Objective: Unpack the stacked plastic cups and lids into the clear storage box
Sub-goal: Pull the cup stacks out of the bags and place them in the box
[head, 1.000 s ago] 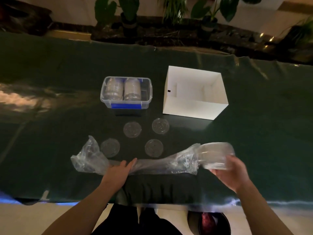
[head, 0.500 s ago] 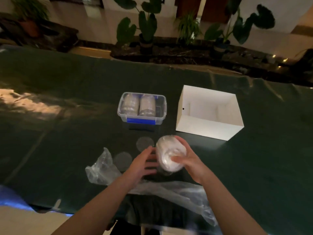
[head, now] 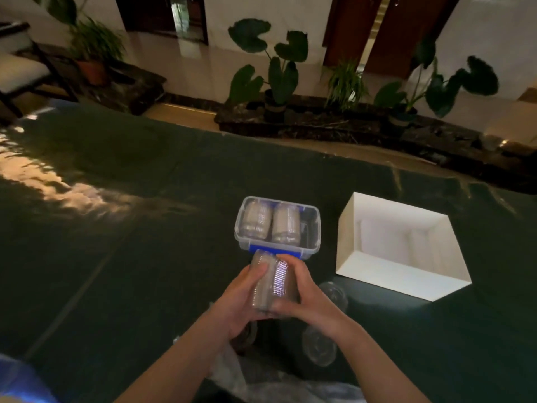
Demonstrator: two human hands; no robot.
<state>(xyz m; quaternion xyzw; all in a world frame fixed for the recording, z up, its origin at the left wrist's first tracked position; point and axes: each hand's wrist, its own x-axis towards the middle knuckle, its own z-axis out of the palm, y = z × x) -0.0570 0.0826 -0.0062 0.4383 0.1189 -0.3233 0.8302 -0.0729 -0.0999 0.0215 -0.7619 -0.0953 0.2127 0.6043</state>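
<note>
Head view shows a stack of clear cups (head: 271,283) held up between both hands, lying roughly on its side with its far end pointing away from the person. Left hand (head: 242,301) wraps the stack's left side, fingers curled over the top; right hand (head: 308,301) clasps the right side, thumb along the near end and fingers curled over the far end. Both grips are closed on the stack, above the tabletop (head: 116,242)

Just beyond the grip stands the clear box (head: 315,228) with a blue latch on its near wall; two cup stacks (head: 271,223) lie side by side in its left part. Right of the grip, past the box, sits an open white carton (head: 377,266). Near the right wrist, two round clear lids (head: 319,349) lie flat on the tabletop. Below the grip, toward the person, crumpled plastic wrap (head: 232,370) lies at the tabletop edge. Far beyond, potted plants (head: 276,74) line a wall
</note>
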